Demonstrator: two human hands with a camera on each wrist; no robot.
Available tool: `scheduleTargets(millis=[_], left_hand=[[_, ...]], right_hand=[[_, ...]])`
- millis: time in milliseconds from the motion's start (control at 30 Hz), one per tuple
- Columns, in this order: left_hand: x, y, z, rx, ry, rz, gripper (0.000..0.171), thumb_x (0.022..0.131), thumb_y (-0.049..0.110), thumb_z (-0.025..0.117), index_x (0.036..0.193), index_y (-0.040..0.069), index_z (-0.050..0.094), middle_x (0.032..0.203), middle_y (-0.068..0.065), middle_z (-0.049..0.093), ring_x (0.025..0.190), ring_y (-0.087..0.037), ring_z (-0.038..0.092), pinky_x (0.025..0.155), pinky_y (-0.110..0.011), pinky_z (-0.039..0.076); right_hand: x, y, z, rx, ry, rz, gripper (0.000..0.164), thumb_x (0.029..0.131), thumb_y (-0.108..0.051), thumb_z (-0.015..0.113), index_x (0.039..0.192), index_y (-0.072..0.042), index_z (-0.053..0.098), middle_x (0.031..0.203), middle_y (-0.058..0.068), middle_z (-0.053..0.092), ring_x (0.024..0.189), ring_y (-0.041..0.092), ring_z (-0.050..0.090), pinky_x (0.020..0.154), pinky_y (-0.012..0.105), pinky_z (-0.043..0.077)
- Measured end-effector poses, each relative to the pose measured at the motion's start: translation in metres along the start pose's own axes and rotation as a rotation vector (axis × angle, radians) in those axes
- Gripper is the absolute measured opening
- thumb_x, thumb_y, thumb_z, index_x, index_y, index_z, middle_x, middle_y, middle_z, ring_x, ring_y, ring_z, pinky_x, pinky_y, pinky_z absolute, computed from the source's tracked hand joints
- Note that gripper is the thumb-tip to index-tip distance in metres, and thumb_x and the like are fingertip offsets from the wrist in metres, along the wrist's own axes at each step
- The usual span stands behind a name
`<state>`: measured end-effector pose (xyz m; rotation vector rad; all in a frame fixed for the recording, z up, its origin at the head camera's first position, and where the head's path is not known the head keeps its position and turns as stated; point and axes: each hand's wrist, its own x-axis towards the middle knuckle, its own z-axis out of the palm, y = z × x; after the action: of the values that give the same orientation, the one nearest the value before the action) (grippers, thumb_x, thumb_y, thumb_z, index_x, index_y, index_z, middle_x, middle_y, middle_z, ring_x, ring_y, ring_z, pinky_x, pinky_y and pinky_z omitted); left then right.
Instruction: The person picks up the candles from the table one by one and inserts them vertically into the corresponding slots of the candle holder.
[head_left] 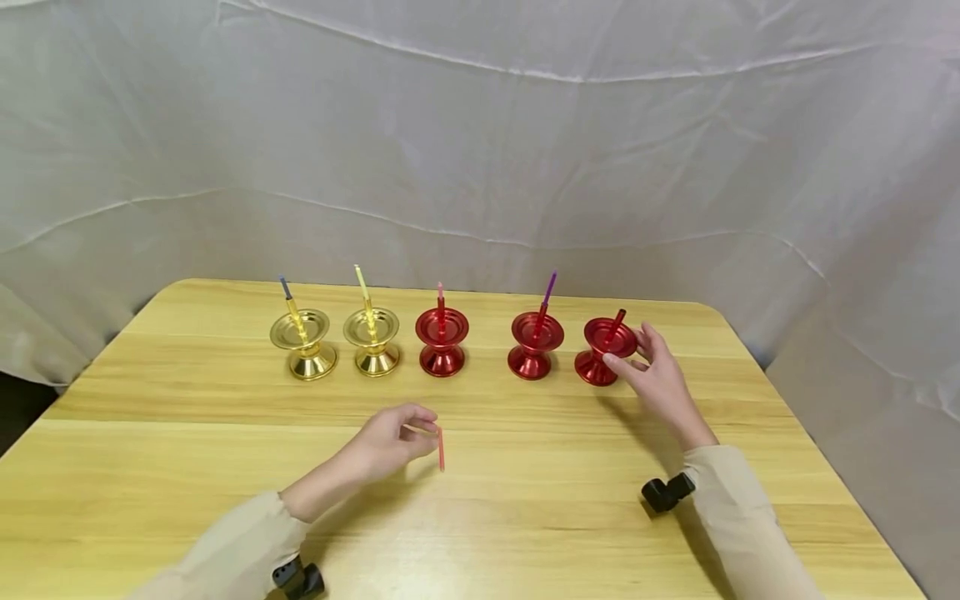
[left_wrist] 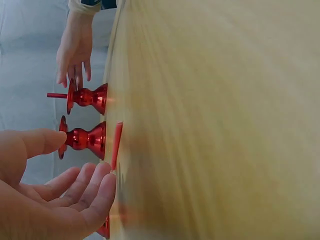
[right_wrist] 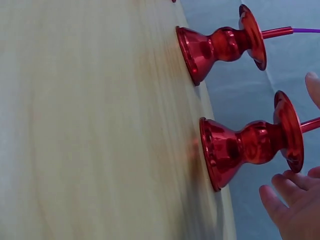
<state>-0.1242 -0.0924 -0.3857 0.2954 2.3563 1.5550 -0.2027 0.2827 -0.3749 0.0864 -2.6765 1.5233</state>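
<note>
A thin pinkish-red candle (head_left: 441, 450) is at the fingertips of my left hand (head_left: 390, 443), over the front half of the table. In the left wrist view the candle (left_wrist: 117, 145) meets the lower fingertips, while the thumb (left_wrist: 47, 140) stands well apart from them. Whether the candle rests on the wood is hard to tell. My right hand (head_left: 656, 379) is beside the rightmost red candle holder (head_left: 600, 350), whose tube shows no candle. Its fingers (right_wrist: 272, 200) lie loosely spread by the dish rim; contact cannot be made out.
Left of that holder, a red holder (head_left: 531, 350) carries a purple candle (head_left: 550, 287), and another red holder (head_left: 442, 342) a pink one. Farther left, two gold holders (head_left: 312, 350) bear blue and yellow candles. A grey cloth (head_left: 480, 150) hangs behind the wooden table (head_left: 525, 500).
</note>
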Motion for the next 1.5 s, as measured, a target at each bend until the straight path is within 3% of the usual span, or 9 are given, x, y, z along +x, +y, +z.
scheduleTargets(millis=[267,500,667,833,933,1067,1300,1400,1500], left_hand=[[0.002,-0.001,0.009,0.092,-0.001,-0.035,0.027,0.084,0.005,0.069,0.108,-0.006,0.064,0.093,-0.005,0.065,0.088,-0.019,0.060,0.079,-0.034,0.053],[0.009,0.001,0.015,0.163,0.027,-0.070,0.022,0.080,0.001,0.069,0.100,-0.006,0.066,0.082,-0.003,0.061,0.073,-0.015,0.056,0.063,-0.026,0.051],[0.014,0.003,0.019,0.260,0.054,-0.011,0.007,0.082,0.007,0.072,0.081,0.003,0.066,0.068,0.002,0.056,0.058,-0.010,0.047,0.053,-0.022,0.042],[0.019,0.005,0.022,0.419,0.104,0.058,0.026,0.081,0.015,0.075,0.058,0.014,0.064,0.053,0.009,0.050,0.047,-0.006,0.034,0.048,-0.023,0.030],[0.023,0.005,0.023,0.474,0.130,0.068,0.028,0.078,0.016,0.078,0.054,0.016,0.063,0.052,0.011,0.052,0.050,-0.008,0.035,0.050,-0.024,0.030],[0.024,0.005,0.023,0.522,0.145,0.087,0.021,0.071,0.004,0.076,0.058,0.012,0.061,0.056,0.008,0.053,0.056,-0.010,0.043,0.055,-0.026,0.037],[0.022,0.003,0.022,0.520,0.140,0.186,0.011,0.074,-0.005,0.071,0.073,0.006,0.067,0.064,0.004,0.060,0.061,-0.010,0.053,0.059,-0.028,0.047],[0.023,0.001,0.021,0.473,0.128,0.231,0.009,0.079,-0.004,0.069,0.075,0.004,0.067,0.068,0.002,0.062,0.064,-0.011,0.055,0.061,-0.026,0.049],[0.025,0.001,0.019,0.375,0.095,0.233,0.004,0.084,-0.003,0.067,0.082,0.001,0.067,0.075,-0.001,0.064,0.068,-0.013,0.059,0.063,-0.023,0.050]], right_hand=[[0.005,0.006,0.004,0.053,-0.006,0.063,0.093,0.093,-0.025,0.066,0.152,0.005,0.000,0.153,0.030,0.018,0.139,0.040,0.027,0.111,0.048,0.028],[0.011,0.008,0.011,0.025,-0.007,0.094,0.094,0.095,-0.032,0.063,0.152,0.003,-0.003,0.153,0.031,0.016,0.138,0.041,0.026,0.113,0.047,0.023],[0.015,0.009,0.012,0.038,0.033,0.121,0.092,0.094,-0.035,0.063,0.152,0.003,0.003,0.150,0.031,0.023,0.137,0.040,0.030,0.112,0.048,0.026],[0.015,0.008,0.010,0.044,0.042,0.143,0.092,0.093,-0.035,0.065,0.152,0.003,0.006,0.149,0.032,0.027,0.135,0.040,0.033,0.111,0.048,0.028],[0.015,0.008,0.011,0.058,0.047,0.143,0.091,0.092,-0.034,0.066,0.152,0.003,0.007,0.148,0.032,0.029,0.134,0.040,0.035,0.111,0.047,0.029],[0.015,0.009,0.013,0.076,0.060,0.139,0.090,0.092,-0.032,0.067,0.152,0.003,0.009,0.146,0.032,0.032,0.133,0.038,0.037,0.110,0.046,0.031],[0.016,0.012,0.018,0.093,0.066,0.142,0.090,0.092,-0.032,0.067,0.152,0.001,0.008,0.145,0.031,0.034,0.132,0.038,0.039,0.108,0.045,0.034],[0.016,0.013,0.020,0.104,0.074,0.145,0.090,0.092,-0.032,0.067,0.153,-0.001,0.009,0.146,0.030,0.034,0.132,0.037,0.039,0.108,0.045,0.033],[0.016,0.012,0.021,0.118,0.083,0.146,0.089,0.092,-0.030,0.067,0.153,-0.002,0.009,0.146,0.030,0.034,0.133,0.036,0.039,0.109,0.044,0.033]])
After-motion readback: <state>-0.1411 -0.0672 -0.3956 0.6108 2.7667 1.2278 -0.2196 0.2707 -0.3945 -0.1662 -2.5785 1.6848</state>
